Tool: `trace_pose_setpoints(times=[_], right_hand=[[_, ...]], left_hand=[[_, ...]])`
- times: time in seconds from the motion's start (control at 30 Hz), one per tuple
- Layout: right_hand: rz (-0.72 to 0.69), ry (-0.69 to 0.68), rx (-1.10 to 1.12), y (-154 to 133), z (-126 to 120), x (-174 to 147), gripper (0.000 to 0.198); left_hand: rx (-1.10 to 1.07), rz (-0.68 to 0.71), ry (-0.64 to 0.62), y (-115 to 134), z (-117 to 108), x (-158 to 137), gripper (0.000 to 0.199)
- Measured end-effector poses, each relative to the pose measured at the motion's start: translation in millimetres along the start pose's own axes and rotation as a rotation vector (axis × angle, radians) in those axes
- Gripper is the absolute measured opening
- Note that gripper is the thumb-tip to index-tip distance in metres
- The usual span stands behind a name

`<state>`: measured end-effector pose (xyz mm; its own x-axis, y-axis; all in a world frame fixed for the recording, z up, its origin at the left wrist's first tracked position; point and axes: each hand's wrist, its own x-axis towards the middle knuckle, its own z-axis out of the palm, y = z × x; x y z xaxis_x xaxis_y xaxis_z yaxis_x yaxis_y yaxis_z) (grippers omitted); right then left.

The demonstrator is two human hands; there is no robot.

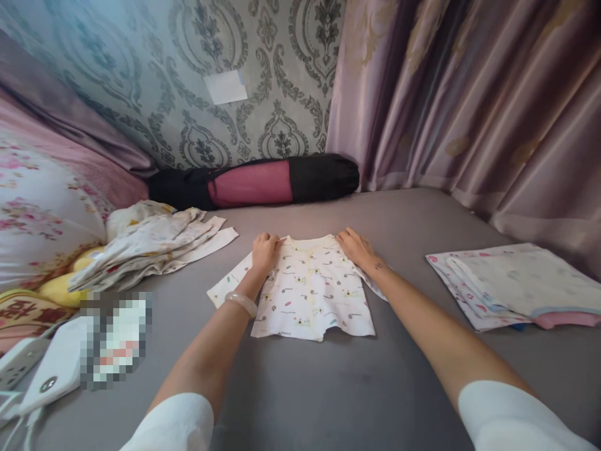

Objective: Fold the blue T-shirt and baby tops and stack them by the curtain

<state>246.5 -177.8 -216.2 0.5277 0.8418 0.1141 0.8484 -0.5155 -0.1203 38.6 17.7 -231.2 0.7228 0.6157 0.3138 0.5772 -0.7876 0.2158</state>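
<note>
A small white baby shirt (312, 294) with a scattered print and a pale yellow front edge lies spread on the grey bed sheet (300, 388), its neckline away from me. At its left shoulder, my left hand (266, 247) is closed, pinching the cloth. My right hand (355, 248) grips the opposite shoulder the same way, fingers curled over the fabric. One sleeve sticks out to the left beneath my left wrist. The other sleeve is partly hidden under my right forearm.
Rumpled baby clothes (154, 244) are heaped on the left, by a floral pillow (47, 194). Folded clothes (516, 282) are stacked on the right. A black and pink rolled bag (253, 183) lies along the wall. A white power bank (63, 360) and power strip (21, 363) sit front left.
</note>
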Motion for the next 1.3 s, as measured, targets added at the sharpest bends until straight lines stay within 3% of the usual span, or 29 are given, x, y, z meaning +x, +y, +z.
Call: trace_pose_setpoints(times=[0.17,0.4,0.6,0.9,1.07,1.13,1.3], right_hand=[[0.038,-0.015,0.111,7,-2,-2,0.036],[0.102,-0.123,0.323,45,-13,-17,0.037],[0.128,-0.227,0.534,83,-17,-50,0.035],[0.167,-0.491,0.849,109,-44,-101,0.044],[0.175,-0.505,0.824,117,-53,-105,0.037],[0.207,-0.451,0.801,120,-56,-103,0.030],[0.310,-0.249,0.748,135,-57,-89,0.027]], left_hand=[[-0.020,-0.110,-0.111,-5,-2,0,0.040],[-0.123,-0.371,-0.224,-34,-31,-16,0.044],[-0.213,-0.364,-0.252,-69,-59,-46,0.030],[-0.466,-0.420,-0.398,-97,-105,-93,0.043],[-0.540,-0.443,-0.512,-114,-115,-103,0.035],[-0.543,-0.445,-0.484,-119,-114,-101,0.034],[-0.512,-0.493,-0.235,-121,-107,-90,0.034]])
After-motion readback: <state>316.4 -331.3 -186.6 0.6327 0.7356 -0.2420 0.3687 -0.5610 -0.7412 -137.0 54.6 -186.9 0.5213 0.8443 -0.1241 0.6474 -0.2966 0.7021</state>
